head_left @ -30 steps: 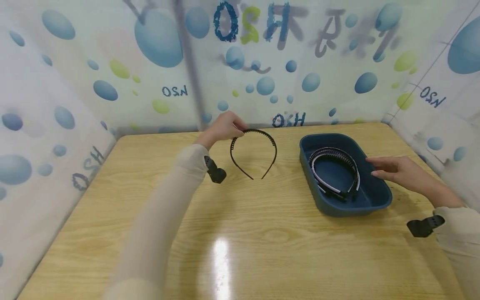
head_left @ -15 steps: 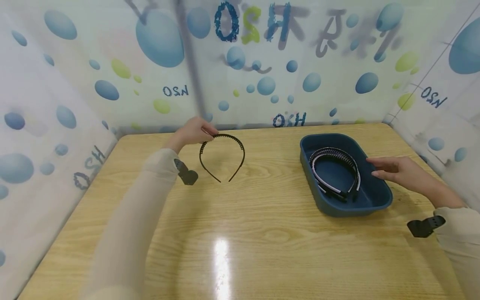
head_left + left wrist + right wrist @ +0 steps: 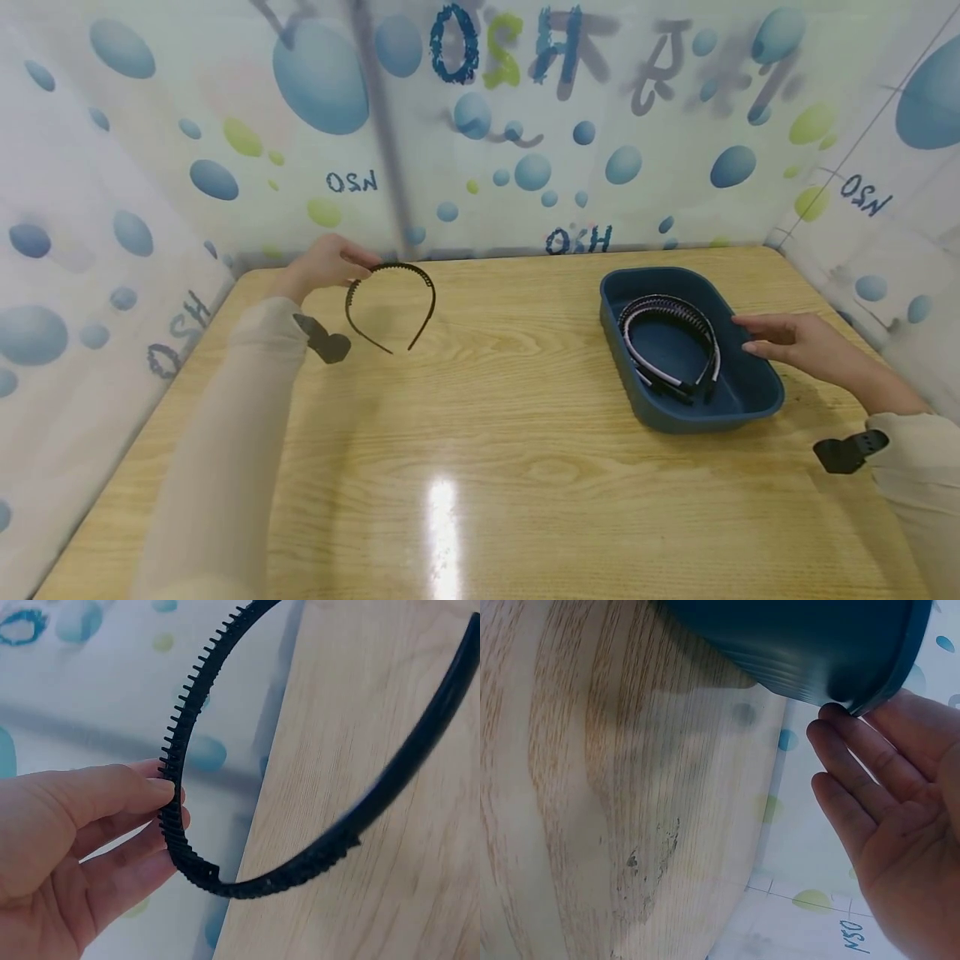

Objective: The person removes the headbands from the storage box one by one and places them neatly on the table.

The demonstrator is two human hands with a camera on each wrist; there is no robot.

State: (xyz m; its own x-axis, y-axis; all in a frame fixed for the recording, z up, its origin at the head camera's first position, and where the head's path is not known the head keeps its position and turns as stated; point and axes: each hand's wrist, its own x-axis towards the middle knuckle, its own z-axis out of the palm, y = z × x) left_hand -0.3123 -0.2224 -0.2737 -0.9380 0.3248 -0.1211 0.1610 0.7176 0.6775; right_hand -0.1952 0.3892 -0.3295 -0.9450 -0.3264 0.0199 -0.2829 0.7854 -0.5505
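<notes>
A black toothed headband hangs in the air above the table's back left part, its two ends downward. My left hand pinches it near the top of its arch. Close up in the left wrist view, thumb and fingers hold the headband's toothed band. At the right, my right hand holds the rim of a blue plastic basin. In the right wrist view, several fingers lie at the basin's outer side below the rim. Several headbands, black and white, lie together inside the basin.
The basin stands on a light wooden table. Curtain-like walls with blue and green spots close in the back and both sides. A black strap device sits on each wrist.
My left hand has carried the black headband leftward across the back of the table. The right hand, the basin and the headbands in it stay where they were.
</notes>
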